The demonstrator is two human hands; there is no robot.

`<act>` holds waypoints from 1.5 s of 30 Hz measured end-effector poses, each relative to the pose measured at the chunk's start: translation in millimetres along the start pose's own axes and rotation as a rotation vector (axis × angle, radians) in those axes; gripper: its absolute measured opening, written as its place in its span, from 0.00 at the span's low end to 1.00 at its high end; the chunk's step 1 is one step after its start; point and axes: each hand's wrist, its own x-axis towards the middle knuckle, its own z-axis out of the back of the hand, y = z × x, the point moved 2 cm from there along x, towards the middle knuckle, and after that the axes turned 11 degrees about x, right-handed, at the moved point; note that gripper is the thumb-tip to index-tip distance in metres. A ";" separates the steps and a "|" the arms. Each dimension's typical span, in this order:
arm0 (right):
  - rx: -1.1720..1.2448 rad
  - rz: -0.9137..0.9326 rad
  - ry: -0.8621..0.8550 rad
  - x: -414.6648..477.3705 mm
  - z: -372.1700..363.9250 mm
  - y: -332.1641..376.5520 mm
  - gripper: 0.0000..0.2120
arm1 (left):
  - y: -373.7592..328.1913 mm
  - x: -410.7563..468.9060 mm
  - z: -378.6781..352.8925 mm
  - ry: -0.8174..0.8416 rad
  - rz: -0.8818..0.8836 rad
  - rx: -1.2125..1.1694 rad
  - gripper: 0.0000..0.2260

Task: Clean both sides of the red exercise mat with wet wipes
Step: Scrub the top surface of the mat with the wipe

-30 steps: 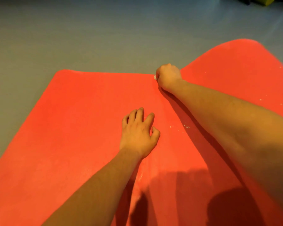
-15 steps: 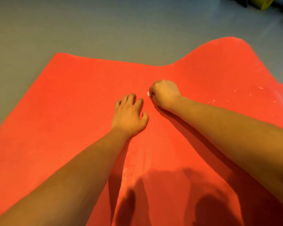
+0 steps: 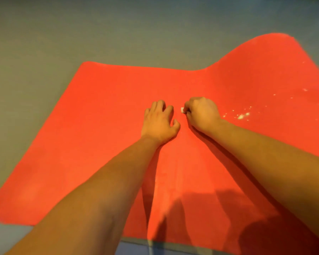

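You get dim, warm light over the wide red exercise mat (image 3: 99, 126); dark soft-edged shadows pool at lower centre and lower right. Whole frame is slightly blurred, edges bowed.

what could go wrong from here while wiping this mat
1. The white crumbs lie just right of the right hand; its balled white wet wipe may smear or scatter them.
2. The red exercise mat humps up at its far right corner, so that part could get skipped or crease, though the left hand presses the middle.
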 end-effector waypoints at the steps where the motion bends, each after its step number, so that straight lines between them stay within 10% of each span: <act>1: 0.000 0.006 0.000 -9.9 0.1 4.1 0.09 | 0.2 -0.1 1.1 0.004 -0.003 0.010 0.17; 18: -0.082 -0.035 0.171 -123.5 12.8 68.7 0.07 | -27.5 -110.3 57.9 0.312 -0.152 -0.003 0.14; 38: 0.094 0.144 0.534 -283.9 45.2 102.8 0.09 | -83.0 -228.6 112.5 0.595 -0.341 0.089 0.44; 45: 0.135 0.141 0.241 -282.5 104.7 80.0 0.05 | -101.0 -233.2 130.3 0.446 -0.372 0.159 0.34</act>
